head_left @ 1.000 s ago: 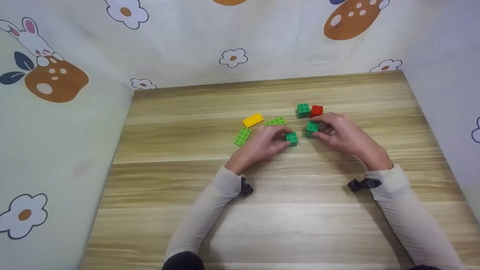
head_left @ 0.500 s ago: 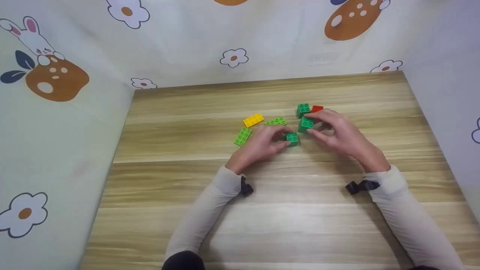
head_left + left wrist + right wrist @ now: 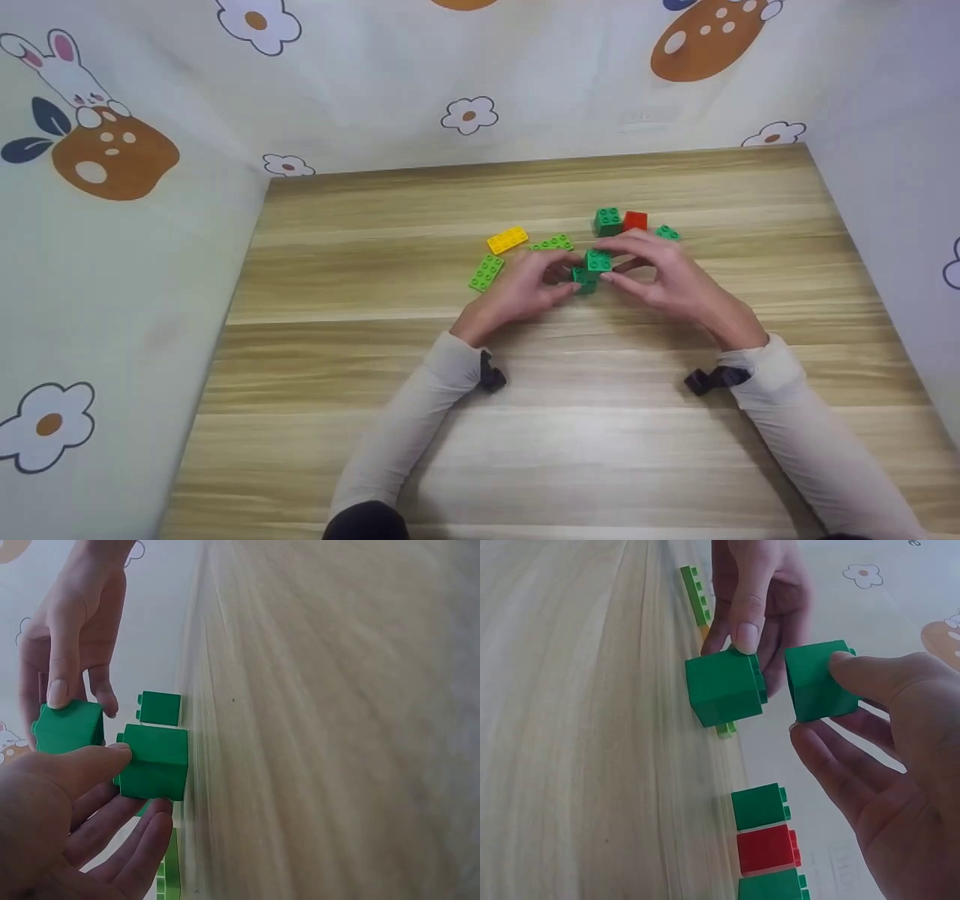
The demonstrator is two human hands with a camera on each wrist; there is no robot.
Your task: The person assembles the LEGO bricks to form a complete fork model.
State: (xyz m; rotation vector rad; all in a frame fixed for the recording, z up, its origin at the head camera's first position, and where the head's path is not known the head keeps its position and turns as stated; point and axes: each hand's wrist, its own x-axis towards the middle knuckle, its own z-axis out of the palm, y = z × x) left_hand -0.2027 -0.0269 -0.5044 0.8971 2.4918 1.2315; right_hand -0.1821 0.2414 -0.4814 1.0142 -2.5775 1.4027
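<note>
My left hand (image 3: 525, 283) pinches a dark green toy brick (image 3: 154, 762) between thumb and fingers, low at the tabletop. Above it and slightly to the right, my right hand (image 3: 664, 274) holds a second dark green brick (image 3: 598, 261) by its sides, studs up. A gap shows between the two bricks in the right wrist view, where the lower brick (image 3: 724, 686) has its studs facing the raised brick (image 3: 821, 680). In the head view the raised brick partly covers the lower one.
Behind the hands are a dark green brick (image 3: 608, 221), a red brick (image 3: 635, 221) and another green brick (image 3: 667, 232). Left of them lie a yellow brick (image 3: 508, 240) and two light green bricks, one farther back (image 3: 553, 242), one nearer (image 3: 487, 273). Patterned walls border the wooden table (image 3: 300, 375).
My right hand has lifted its green brick and moved it left, over the one in my left hand. The green brick at the back right has come into sight. My left hand stays in place.
</note>
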